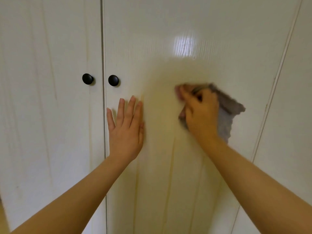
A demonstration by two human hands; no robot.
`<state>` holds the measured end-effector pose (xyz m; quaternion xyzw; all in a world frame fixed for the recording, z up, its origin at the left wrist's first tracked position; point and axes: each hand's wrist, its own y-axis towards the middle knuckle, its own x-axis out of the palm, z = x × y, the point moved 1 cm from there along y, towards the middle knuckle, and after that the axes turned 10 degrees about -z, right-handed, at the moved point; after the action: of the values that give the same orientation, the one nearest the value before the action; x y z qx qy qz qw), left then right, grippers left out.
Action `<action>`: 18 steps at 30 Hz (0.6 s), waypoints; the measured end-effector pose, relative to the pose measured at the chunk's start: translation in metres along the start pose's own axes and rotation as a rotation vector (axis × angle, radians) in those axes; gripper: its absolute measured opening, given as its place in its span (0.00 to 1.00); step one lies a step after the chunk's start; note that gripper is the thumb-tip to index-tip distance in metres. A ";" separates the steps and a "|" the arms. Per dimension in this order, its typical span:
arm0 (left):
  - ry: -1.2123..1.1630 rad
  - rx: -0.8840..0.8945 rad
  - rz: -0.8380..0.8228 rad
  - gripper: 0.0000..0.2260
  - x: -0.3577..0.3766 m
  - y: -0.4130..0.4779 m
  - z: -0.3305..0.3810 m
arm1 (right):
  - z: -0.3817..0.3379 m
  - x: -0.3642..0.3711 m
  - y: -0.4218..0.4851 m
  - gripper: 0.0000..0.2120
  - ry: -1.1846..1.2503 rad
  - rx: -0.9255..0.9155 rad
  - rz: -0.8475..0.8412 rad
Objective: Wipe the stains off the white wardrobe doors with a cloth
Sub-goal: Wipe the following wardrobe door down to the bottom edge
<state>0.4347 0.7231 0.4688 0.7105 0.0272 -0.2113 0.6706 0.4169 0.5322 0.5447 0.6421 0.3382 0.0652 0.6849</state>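
- Right hand (200, 112), fingers curled round a grey cloth (229, 108), presses it on the right door (168, 31), at 3 o'clock from centre.
- Left hand (125, 130), fingers straight, lies flat on that door, at 5 o'clock from its knob (113, 80).
- Wiping seems midway: yellowish streaks (170, 166) remain at 6 o'clock; the left door (50, 115) is probably still to do.

Our L hand (125, 130) is flat, fingers straight, thumb spread. Our R hand (200, 112), blurred, has fingers curled round the cloth (231, 108). Both forearms bare, stretched fwd.
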 end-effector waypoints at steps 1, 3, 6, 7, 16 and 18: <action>0.005 0.007 0.006 0.22 -0.002 0.000 -0.003 | -0.004 0.011 -0.024 0.15 -0.002 -0.005 -0.150; 0.008 0.030 -0.021 0.22 -0.005 0.000 -0.008 | -0.013 0.020 -0.071 0.09 0.093 0.024 -0.473; 0.008 -0.008 -0.021 0.22 -0.007 0.003 -0.018 | -0.024 0.018 -0.056 0.10 0.331 0.072 -0.642; 0.006 -0.027 -0.022 0.22 -0.007 0.003 -0.021 | -0.022 0.019 -0.035 0.10 0.334 0.048 -0.525; 0.035 -0.029 -0.109 0.23 -0.011 -0.006 -0.043 | -0.049 0.061 -0.030 0.03 0.180 -0.100 -0.500; 0.045 -0.020 -0.111 0.23 -0.015 -0.004 -0.050 | -0.046 0.061 -0.026 0.12 0.193 -0.188 -0.466</action>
<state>0.4329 0.7756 0.4711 0.7059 0.0837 -0.2317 0.6641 0.4291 0.5987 0.4998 0.4713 0.5332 -0.0024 0.7025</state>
